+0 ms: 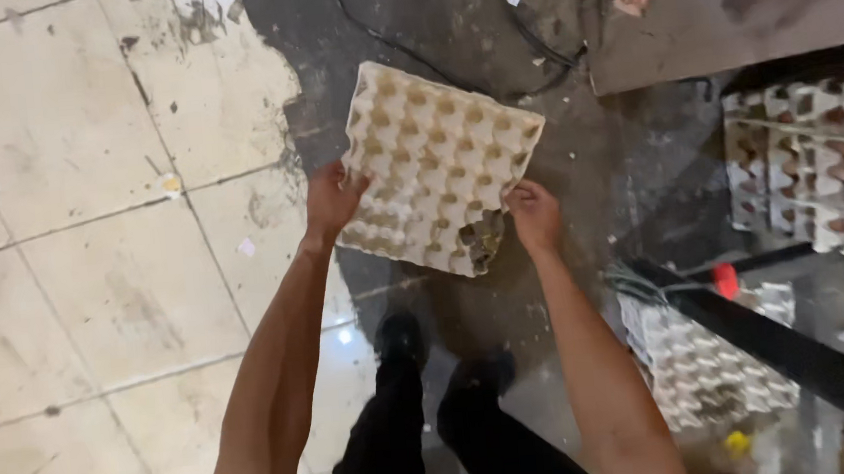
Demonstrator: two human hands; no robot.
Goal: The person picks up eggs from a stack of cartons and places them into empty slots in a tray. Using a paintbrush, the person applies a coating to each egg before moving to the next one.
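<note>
Both hands hold one egg tray point(436, 166) out over the floor point(67, 195): the left hand point(331, 202) pinches its left edge, the right hand point(535, 216) pinches the lower right corner. Just left of the right grip the pulp looks dark and torn; a tear there could let that corner give way, I judge. Below the grips, the wet floor by the shoes point(402, 341) could cause a slip. Beyond the right grip stand stacked trays point(810, 161).
</note>
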